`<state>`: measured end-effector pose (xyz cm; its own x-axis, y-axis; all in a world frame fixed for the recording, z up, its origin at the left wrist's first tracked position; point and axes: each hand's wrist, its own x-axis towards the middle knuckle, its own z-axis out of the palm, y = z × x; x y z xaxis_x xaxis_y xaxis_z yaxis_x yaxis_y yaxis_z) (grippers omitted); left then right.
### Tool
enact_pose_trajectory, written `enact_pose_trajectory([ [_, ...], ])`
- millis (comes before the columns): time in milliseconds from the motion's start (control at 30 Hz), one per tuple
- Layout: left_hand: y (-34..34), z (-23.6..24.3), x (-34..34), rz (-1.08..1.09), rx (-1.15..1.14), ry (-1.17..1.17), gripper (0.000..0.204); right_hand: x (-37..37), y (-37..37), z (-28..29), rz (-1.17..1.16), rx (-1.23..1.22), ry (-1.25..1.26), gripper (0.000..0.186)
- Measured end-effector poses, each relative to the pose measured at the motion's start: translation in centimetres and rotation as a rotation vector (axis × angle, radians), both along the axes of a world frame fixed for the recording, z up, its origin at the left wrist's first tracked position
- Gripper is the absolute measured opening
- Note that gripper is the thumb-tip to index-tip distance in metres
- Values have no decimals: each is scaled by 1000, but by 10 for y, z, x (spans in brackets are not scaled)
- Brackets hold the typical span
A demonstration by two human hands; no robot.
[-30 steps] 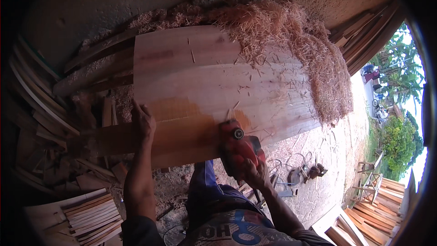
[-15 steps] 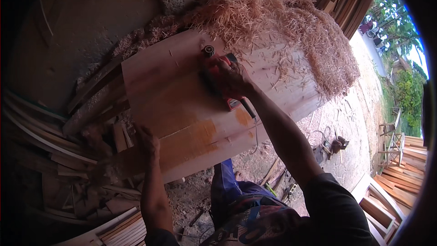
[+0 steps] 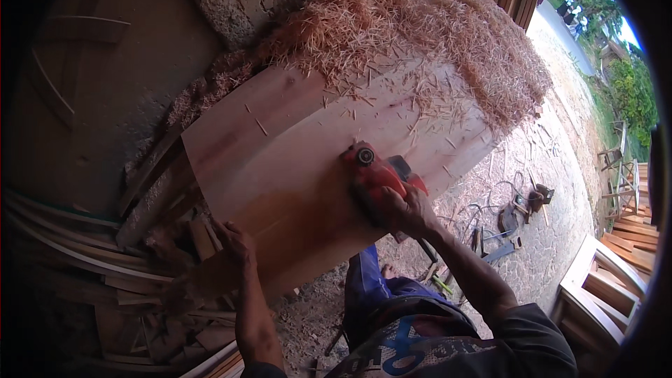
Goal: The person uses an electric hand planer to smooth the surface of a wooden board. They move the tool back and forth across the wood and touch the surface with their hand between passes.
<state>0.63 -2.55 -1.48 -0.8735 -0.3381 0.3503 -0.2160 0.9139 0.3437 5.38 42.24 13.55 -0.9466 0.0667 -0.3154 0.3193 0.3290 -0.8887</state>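
Note:
A wide pale wooden board (image 3: 308, 122) with darker streaks and an orange-brown patch lies at a slant before me. My right hand (image 3: 409, 211) grips the rear handle of a red belt sander (image 3: 381, 178), or a tool much like one. The tool has a round black front knob and rests on the board near its near right edge. My left hand (image 3: 238, 243) lies at the board's left near corner, fingers stretched out along the edge; its palm side is hidden.
A big heap of curly wood shavings (image 3: 392, 21) covers the board's far side. Stacked strips and offcuts (image 3: 77, 238) fill the left. Tools with cables, among them a hand saw (image 3: 502, 250), lie on the ground at right. A white-edged wooden frame (image 3: 595, 287) leans at lower right.
The red belt sander in my right hand has come toward me and to the right across the board. My left hand stays at the board's corner. The whole view has shifted slightly.

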Motion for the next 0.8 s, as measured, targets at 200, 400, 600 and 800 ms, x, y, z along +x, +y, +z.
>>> enact_pose_trajectory([
  [200,30,13,-10,-27,268,-143,52,-196,-3,-35,108,-101,37,40],
  [400,19,24,1,38,192,-150,53,-69,1,-51,411,569,678,60],
  [600,37,30,-10,64,201,-156,51,131,10,3,-28,35,-84,49],
  [800,-25,-24,5,-51,-122,-150,52,-42,-38,-3,64,67,112,51],
])
